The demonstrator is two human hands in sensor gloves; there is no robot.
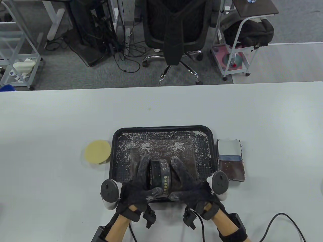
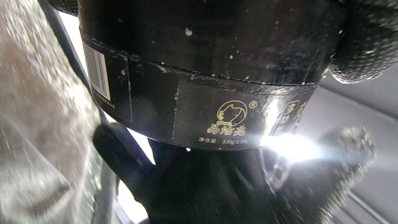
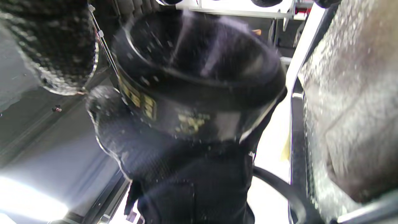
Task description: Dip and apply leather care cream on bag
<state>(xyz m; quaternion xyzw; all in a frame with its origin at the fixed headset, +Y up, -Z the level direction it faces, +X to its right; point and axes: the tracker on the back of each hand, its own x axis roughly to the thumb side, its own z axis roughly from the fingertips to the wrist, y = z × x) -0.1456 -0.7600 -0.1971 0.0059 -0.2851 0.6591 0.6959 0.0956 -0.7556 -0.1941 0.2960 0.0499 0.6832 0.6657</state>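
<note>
Pale grey counter (image 1: 50, 121) is stretching across the table view, with an office chair (image 1: 174, 32) standing on the floor beyond its far edge. On the counter a black tray (image 1: 114, 151) is sitting, dusted with white residue, and the brown leather bag (image 1: 164, 152) is lying flat inside it. Over the tray's near half, both hands are holding the black cream tin (image 1: 160, 176) tipped on its side above the bag: the left hand (image 1: 138, 184) is curling its fingers around the lid end, and the right hand (image 1: 186, 184) is wrapping the body with the gold label. Whether the lid is seated tight is hard to tell, since the right wrist view is blurred. Just left of the tray a round yellow sponge (image 1: 98, 152) is resting on the counter, and just right of the tray a small leather pouch (image 1: 231, 160) with a white upper part is lying flat.
</note>
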